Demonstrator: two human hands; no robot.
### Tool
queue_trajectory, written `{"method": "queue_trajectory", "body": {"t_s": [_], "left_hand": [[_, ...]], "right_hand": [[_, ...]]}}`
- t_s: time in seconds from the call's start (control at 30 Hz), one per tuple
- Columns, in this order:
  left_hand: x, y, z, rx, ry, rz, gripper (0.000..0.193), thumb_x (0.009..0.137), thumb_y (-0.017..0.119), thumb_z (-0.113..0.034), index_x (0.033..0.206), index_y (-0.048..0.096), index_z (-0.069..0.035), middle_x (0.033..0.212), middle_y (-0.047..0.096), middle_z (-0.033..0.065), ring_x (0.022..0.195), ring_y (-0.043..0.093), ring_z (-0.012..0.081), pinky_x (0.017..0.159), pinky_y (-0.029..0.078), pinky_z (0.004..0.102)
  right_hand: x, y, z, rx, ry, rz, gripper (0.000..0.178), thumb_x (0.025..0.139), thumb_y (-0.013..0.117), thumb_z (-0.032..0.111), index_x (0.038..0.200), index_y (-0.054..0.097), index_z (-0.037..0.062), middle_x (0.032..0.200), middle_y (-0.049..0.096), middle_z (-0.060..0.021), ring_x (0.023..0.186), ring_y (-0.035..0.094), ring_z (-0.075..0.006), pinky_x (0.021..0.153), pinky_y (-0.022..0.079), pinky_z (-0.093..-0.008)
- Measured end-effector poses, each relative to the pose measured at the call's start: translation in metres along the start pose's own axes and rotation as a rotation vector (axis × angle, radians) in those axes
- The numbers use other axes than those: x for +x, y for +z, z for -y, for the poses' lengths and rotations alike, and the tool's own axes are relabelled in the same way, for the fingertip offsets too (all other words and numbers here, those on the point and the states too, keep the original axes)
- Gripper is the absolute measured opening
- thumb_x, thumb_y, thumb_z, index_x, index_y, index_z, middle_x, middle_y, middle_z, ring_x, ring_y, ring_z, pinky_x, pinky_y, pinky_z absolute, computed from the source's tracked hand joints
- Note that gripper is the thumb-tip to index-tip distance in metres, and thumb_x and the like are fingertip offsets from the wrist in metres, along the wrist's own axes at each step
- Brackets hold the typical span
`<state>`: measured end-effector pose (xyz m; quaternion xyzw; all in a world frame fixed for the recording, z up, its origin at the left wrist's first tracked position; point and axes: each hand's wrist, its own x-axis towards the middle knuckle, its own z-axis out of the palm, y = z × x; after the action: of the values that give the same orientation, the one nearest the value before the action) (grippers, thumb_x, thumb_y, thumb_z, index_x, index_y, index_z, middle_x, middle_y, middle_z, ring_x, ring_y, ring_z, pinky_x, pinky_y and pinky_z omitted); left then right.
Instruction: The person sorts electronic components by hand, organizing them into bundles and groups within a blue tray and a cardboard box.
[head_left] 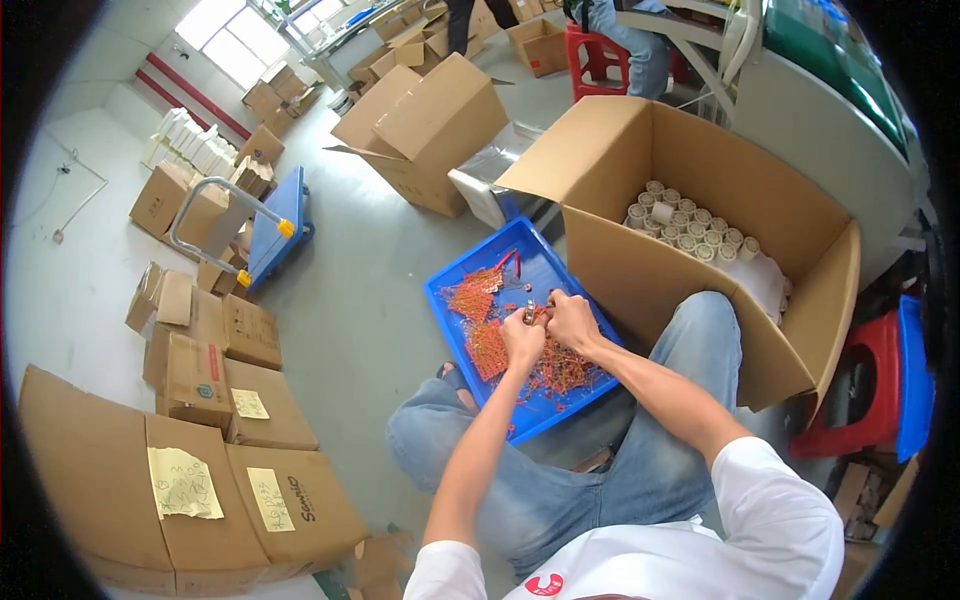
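A shallow blue tray (437,290) lies on the floor in front of my bent legs. Inside are piles of small orange-red parts (487,352) with thin wire-like leads, too small to name. Over the tray's middle, my left hand (523,340) is closed around something small that looks partly metallic. Close on its right, my right hand (573,322) has its fingers pinched together at the same spot. Fingers hide most of what is held. A red-handled tool (511,263), perhaps pliers, rests near the tray's far end.
An open carton (660,255) with white cylindrical pieces (690,222) stands at the right. Another open carton (430,135) is ahead, and stacked boxes (200,480) line the left near a blue hand truck (277,232). A red stool (850,390) is at right; a person (635,45) sits beyond.
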<state>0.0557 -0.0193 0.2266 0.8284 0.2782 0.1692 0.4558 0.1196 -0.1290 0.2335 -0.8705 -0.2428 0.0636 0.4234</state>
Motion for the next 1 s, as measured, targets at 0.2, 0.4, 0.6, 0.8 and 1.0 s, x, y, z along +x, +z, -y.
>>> {"method": "queue_trajectory", "body": {"t_s": [0.2,0.4,0.6,0.8,1.0], "left_hand": [[0.006,0.001,-0.007,-0.349,-0.204,-0.026,0.01,0.08,0.071,0.0,0.09,0.068,0.0,0.078,0.068,0.0057,0.068,0.064,0.0124,0.06,0.05,0.0274],[0.012,-0.004,0.009,-0.508,-0.176,0.093,0.015,0.08,0.072,0.0,0.094,0.067,0.002,0.085,0.068,0.0065,0.072,0.063,0.0124,0.063,0.051,0.0279],[0.008,-0.009,0.014,-0.615,-0.218,0.196,0.015,0.081,0.066,0.006,0.095,0.065,0.002,0.091,0.068,0.0088,0.077,0.065,0.0181,0.067,0.053,0.0324],[0.01,-0.014,0.002,-1.095,-0.315,0.339,0.014,0.088,0.06,0.001,0.102,0.062,0.002,0.099,0.067,0.0111,0.087,0.066,0.0222,0.074,0.055,0.0363],[0.018,-0.031,-0.004,-1.114,-0.349,0.035,0.013,0.09,0.066,-0.013,0.098,0.062,-0.002,0.094,0.066,0.0084,0.081,0.065,0.0201,0.067,0.056,0.0368]], "right_hand": [[0.006,0.003,-0.018,0.017,0.022,-0.069,0.031,0.078,0.063,0.008,0.107,0.065,-0.0033,0.088,0.067,-0.0272,0.087,0.067,-0.0411,0.08,0.053,-0.0472],[0.018,0.016,-0.021,0.204,-0.27,-0.117,0.037,0.081,0.066,0.016,0.114,0.065,-0.0014,0.101,0.068,-0.0257,0.096,0.068,-0.0321,0.086,0.052,-0.0395],[0.013,-0.006,-0.001,0.411,0.086,0.246,0.034,0.083,0.065,0.015,0.113,0.066,-0.0027,0.101,0.07,-0.0199,0.09,0.069,-0.0231,0.076,0.053,-0.0354],[0.014,-0.002,-0.011,0.088,-0.262,-0.138,0.022,0.085,0.062,0.01,0.103,0.067,-0.0017,0.093,0.07,-0.0183,0.075,0.069,-0.0243,0.068,0.052,-0.0389],[0.013,-0.006,0.008,0.413,-0.216,-0.357,0.011,0.09,0.055,0.004,0.096,0.061,-0.0023,0.075,0.062,-0.0147,0.062,0.063,-0.0213,0.058,0.049,-0.0343]]}}
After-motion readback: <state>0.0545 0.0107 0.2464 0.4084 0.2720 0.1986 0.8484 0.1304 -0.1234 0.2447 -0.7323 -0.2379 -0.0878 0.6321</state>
